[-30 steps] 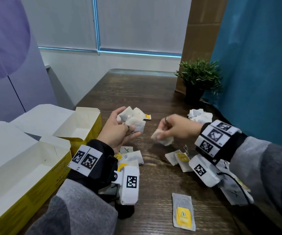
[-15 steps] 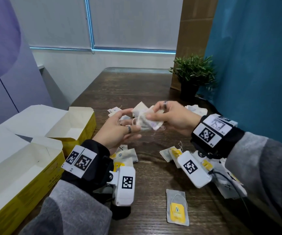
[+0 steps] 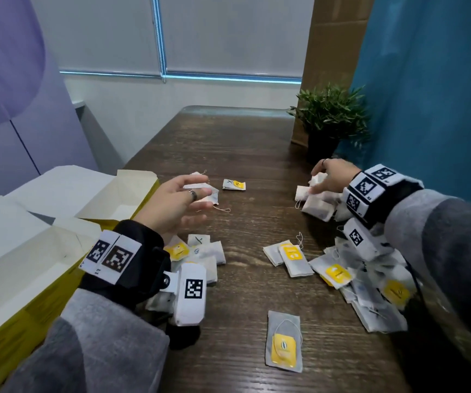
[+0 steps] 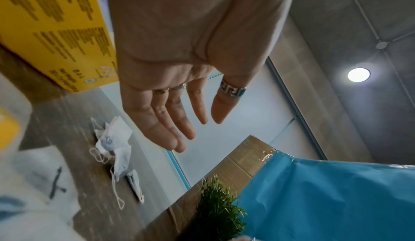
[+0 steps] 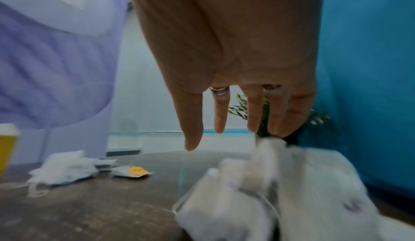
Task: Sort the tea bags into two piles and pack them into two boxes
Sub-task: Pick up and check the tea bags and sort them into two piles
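My left hand (image 3: 200, 198) hovers open and empty over the table, palm bare in the left wrist view (image 4: 179, 120). Just beyond it lies a small pile of white tea bags (image 3: 210, 192), with a yellow-tagged one (image 3: 234, 184) beside it. My right hand (image 3: 317, 180) is at the far right, its fingers (image 5: 193, 120) straight and spread just over a pile of plain white tea bags (image 3: 316, 205); that view is blurred. Two open yellow boxes (image 3: 140, 194) (image 3: 16, 279) stand at the left.
Loose tea bags lie under my left wrist (image 3: 206, 251), in the middle (image 3: 288, 258), in a heap under my right forearm (image 3: 370, 293), and singly at the front (image 3: 283, 346). A potted plant (image 3: 329, 120) stands behind the right pile. A blue curtain runs along the right.
My hands met over the white tea bags, then parted. The right hand swung right to the far-right pile and now holds nothing; the left hand is empty and open.
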